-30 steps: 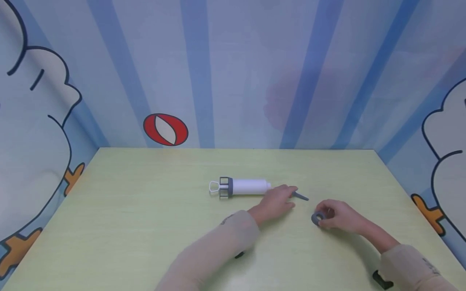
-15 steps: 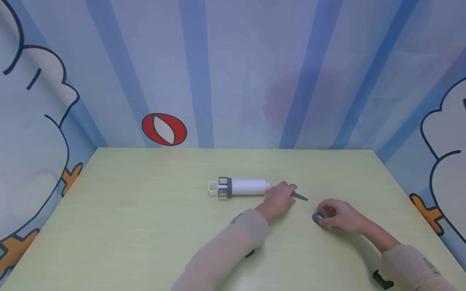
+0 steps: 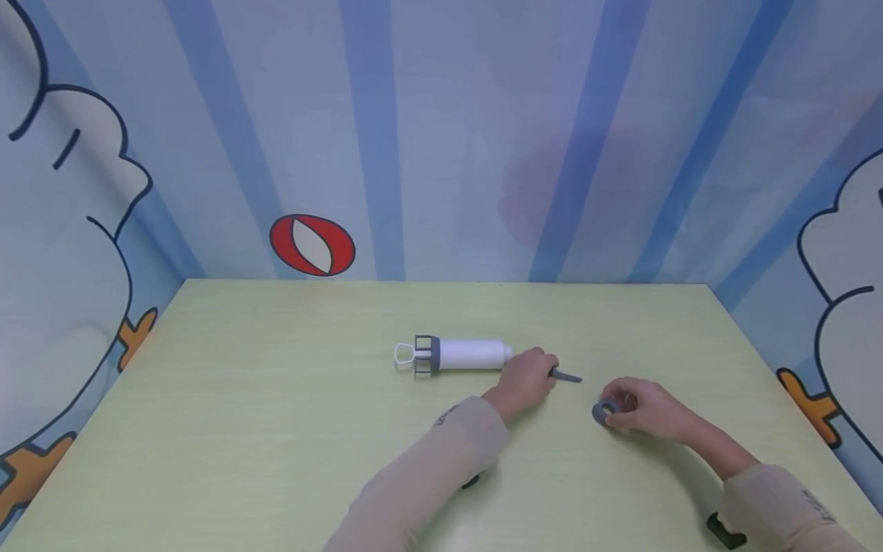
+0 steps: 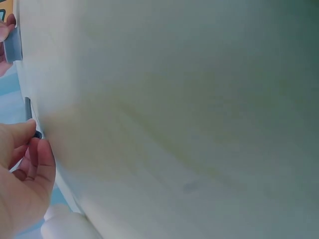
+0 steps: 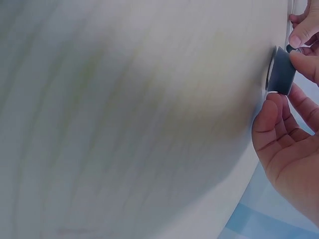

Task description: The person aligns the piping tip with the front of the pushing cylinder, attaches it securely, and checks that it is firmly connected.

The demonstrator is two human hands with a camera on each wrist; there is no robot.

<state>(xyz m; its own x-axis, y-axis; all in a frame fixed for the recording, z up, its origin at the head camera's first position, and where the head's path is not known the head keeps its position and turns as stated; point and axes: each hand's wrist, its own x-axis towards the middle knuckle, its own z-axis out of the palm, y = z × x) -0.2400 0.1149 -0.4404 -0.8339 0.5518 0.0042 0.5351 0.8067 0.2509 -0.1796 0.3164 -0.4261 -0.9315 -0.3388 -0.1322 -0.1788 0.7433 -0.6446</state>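
My left hand (image 3: 526,377) pinches the wide end of a slim grey nozzle (image 3: 569,377), low over the table; its narrow tip points right. In the left wrist view, a dark bit of the nozzle (image 4: 38,134) shows between thumb and fingers. My right hand (image 3: 651,410) holds a grey ring (image 3: 597,415) by its edge between thumb and fingers, its hole facing left. The right wrist view gives the ring's smooth, tapered side (image 5: 282,72). A large white syringe (image 3: 472,354) lies left of the nozzle, with a grey collar and a white loop handle; my left hand is close to its front end.
The pale yellow-green tabletop (image 3: 276,414) extends around both hands. Behind it rises a blue striped backdrop (image 3: 455,153), with printed cartoon panels at both sides. Black straps or mounts show under the cuffs, such as the black piece (image 3: 726,531) at the right.
My left hand has shifted slightly right, then dipped a little, and the nozzle now lies more level. The right hand and ring have hardly moved. The syringe stays in place.
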